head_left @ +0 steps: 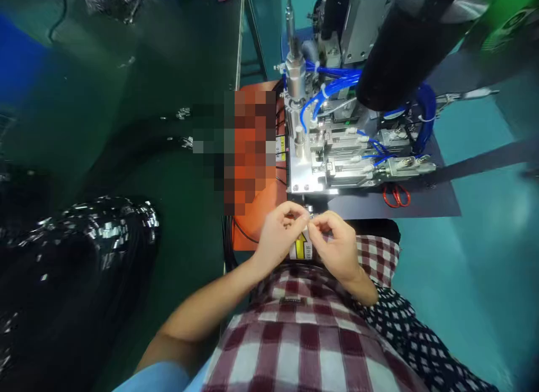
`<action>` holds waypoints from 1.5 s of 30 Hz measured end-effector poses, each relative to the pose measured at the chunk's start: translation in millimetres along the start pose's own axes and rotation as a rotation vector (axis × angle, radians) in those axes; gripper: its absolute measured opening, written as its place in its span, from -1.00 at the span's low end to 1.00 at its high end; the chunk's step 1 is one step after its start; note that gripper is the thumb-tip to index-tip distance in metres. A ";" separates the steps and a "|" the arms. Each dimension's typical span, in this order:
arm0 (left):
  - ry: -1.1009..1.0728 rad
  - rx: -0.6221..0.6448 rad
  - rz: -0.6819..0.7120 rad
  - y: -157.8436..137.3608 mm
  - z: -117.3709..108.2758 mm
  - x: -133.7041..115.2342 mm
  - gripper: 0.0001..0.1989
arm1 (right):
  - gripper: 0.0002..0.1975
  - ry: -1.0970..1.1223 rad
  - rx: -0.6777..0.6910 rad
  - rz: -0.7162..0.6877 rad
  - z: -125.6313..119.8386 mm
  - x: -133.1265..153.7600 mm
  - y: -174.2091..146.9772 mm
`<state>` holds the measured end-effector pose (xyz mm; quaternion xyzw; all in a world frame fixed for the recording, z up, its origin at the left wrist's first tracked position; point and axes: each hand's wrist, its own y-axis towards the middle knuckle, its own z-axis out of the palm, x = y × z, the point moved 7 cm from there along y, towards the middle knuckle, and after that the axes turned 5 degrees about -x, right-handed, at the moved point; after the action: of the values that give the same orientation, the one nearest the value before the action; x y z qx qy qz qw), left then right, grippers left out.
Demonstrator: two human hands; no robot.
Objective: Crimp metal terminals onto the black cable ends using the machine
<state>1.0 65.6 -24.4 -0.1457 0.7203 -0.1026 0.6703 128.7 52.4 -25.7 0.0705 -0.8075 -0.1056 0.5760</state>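
My left hand and my right hand meet just in front of the metal machine, with fingertips almost touching. Thumb and forefinger are pinched together on each hand. Something tiny and pale shows at the fingertips, too small to name. Below the hands lies a white label with a yellow arrow. The machine carries small cylinders and blue air tubes, and it stands on an orange base.
A large coil of black cables with shiny metal ends lies on the dark green table to the left, with several loose bits beyond. Red-handled scissors rest right of the machine. A dark cylindrical part overhangs the machine. Part of the view is pixelated.
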 end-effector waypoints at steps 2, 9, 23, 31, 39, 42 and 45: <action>0.020 -0.021 -0.007 -1.9 -3.8 1.9 -0.84 | -0.87 -0.022 0.001 -0.005 -0.3 1.5 -0.1; -0.023 -0.035 0.015 -10.7 -8.8 4.3 -0.83 | -0.86 -0.107 -0.007 -0.048 -2.6 9.1 -2.8; -0.507 0.019 -0.140 -4.0 -2.7 16.0 -0.74 | -0.88 0.182 0.087 0.198 9.6 -1.2 -1.7; -0.317 0.050 -0.146 -2.8 -6.8 19.0 -0.81 | -0.86 0.122 0.061 0.156 3.9 -1.0 1.6; -0.473 0.024 -0.154 -0.4 -1.5 23.6 -0.81 | -0.88 0.103 0.045 0.140 5.3 -0.6 2.4; -0.495 0.026 -0.161 0.5 -1.8 24.4 -0.80 | -0.89 0.103 0.080 0.138 5.2 -1.4 4.6; -0.503 0.030 -0.177 0.2 -3.3 25.7 -0.78 | -0.96 0.103 0.143 0.139 3.9 -3.7 8.3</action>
<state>-3.8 56.7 -48.3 -0.2189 0.5140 -0.1322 0.8188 126.3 61.7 -28.2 0.0607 -0.7853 -0.0038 0.6162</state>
